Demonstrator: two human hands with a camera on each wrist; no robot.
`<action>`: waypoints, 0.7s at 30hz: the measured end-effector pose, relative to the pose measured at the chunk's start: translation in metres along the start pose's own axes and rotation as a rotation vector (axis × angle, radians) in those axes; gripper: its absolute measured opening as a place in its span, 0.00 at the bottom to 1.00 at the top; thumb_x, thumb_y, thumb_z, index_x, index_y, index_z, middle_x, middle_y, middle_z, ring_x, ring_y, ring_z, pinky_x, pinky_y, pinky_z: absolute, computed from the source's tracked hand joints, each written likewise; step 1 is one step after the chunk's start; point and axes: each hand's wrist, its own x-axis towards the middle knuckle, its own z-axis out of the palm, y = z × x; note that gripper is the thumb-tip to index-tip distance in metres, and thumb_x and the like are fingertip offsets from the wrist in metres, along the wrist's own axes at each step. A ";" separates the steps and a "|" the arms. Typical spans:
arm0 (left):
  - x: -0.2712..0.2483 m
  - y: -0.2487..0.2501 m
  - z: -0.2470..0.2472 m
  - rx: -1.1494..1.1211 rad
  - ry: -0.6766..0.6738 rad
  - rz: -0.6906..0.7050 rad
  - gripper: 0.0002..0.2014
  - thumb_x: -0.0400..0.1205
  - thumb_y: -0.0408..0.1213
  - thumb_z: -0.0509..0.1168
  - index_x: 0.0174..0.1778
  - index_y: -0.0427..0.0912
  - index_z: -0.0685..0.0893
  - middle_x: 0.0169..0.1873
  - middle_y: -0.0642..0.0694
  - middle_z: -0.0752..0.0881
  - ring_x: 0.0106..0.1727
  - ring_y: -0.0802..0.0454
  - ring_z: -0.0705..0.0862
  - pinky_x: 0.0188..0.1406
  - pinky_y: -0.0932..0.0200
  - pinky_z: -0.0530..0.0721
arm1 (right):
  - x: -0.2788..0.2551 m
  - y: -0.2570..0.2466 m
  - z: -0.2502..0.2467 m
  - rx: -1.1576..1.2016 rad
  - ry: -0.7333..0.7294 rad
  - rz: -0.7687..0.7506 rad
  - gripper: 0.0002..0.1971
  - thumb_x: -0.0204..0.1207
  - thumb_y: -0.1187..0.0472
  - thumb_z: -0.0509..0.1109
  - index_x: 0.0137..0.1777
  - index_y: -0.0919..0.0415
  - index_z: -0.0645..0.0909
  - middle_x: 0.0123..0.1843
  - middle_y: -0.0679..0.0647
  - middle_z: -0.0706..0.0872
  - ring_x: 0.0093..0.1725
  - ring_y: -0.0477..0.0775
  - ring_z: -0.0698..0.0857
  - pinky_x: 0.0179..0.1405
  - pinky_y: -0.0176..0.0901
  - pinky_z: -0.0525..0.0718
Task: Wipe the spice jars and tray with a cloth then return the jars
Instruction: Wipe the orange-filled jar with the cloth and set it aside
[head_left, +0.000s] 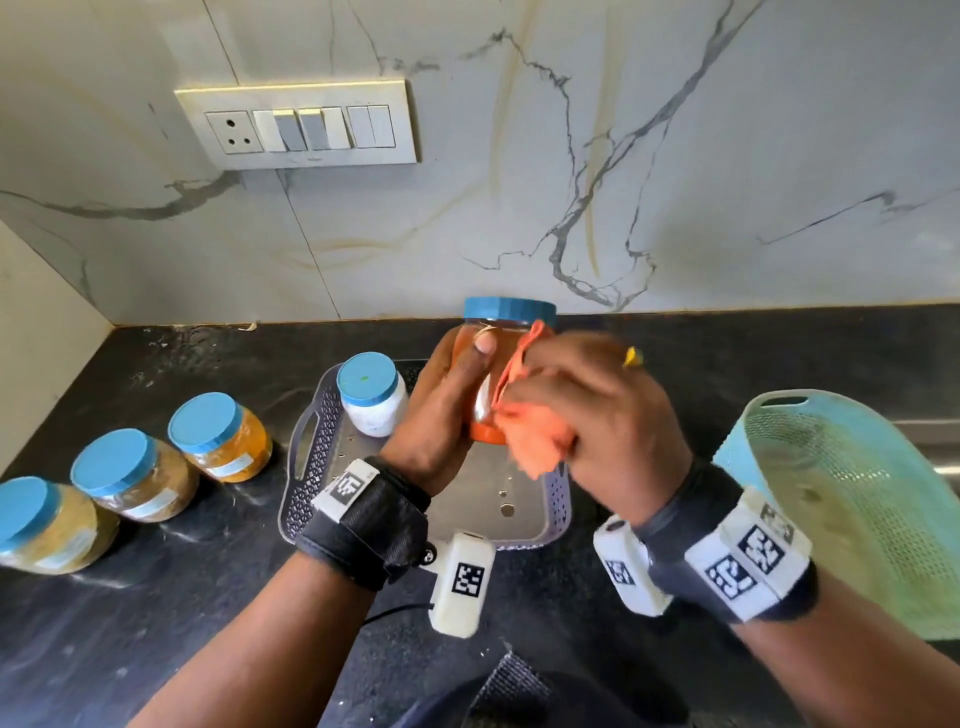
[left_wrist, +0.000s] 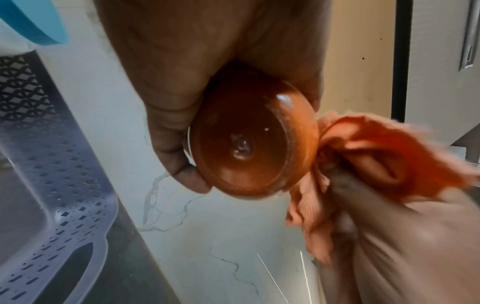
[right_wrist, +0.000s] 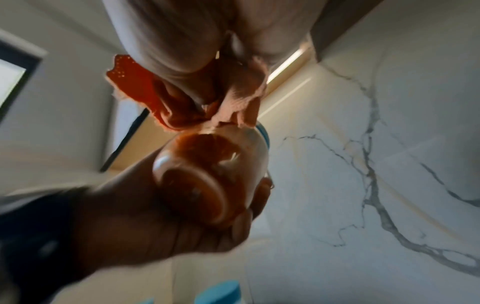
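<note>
Left hand (head_left: 441, 410) holds the red spice jar (head_left: 485, 374) up over the tray (head_left: 524, 493); right hand (head_left: 597, 410) presses an orange cloth (head_left: 530, 441) on the jar's side.

Red jar: clear smooth plastic, round, blue ribbed lid, full of red-orange powder; left fingers and thumb wrap round its body, round base bare in the left wrist view. Cloth is crumpled, soft, ribbed weave, bunched in the right fingers and touching the jar wall; right hand blurred. Tray is grey plastic, flat solid floor, perforated lattice walls, slot handle; white jar (head_left: 371, 397) with blue lid stands in its far left corner. Three blue-lidded jars (head_left: 135, 475) of yellow-brown powders stand in a row on the black speckled counter (head_left: 156, 623), left of the tray. Turquoise mesh basket (head_left: 857, 499) tilted at right. White veined marble wall (head_left: 675, 156) behind.
</note>
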 end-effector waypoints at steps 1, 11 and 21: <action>0.000 0.001 -0.002 -0.026 0.010 -0.003 0.34 0.85 0.53 0.68 0.74 0.26 0.73 0.64 0.22 0.82 0.63 0.32 0.83 0.62 0.37 0.84 | -0.007 -0.007 0.001 -0.018 -0.050 -0.074 0.14 0.70 0.73 0.81 0.51 0.57 0.92 0.56 0.54 0.88 0.58 0.56 0.85 0.51 0.50 0.87; -0.003 0.009 0.018 -0.073 -0.024 0.001 0.43 0.77 0.61 0.75 0.74 0.28 0.74 0.69 0.30 0.82 0.69 0.34 0.81 0.70 0.36 0.78 | 0.023 0.020 -0.015 0.065 0.122 0.146 0.21 0.64 0.82 0.79 0.51 0.60 0.91 0.55 0.58 0.86 0.57 0.58 0.86 0.56 0.46 0.84; -0.004 0.008 0.017 -0.132 -0.040 -0.046 0.49 0.76 0.62 0.76 0.81 0.28 0.69 0.74 0.23 0.77 0.71 0.35 0.79 0.74 0.30 0.75 | 0.022 0.025 -0.019 0.113 0.115 0.133 0.19 0.63 0.83 0.78 0.49 0.62 0.91 0.54 0.58 0.86 0.55 0.58 0.86 0.53 0.50 0.86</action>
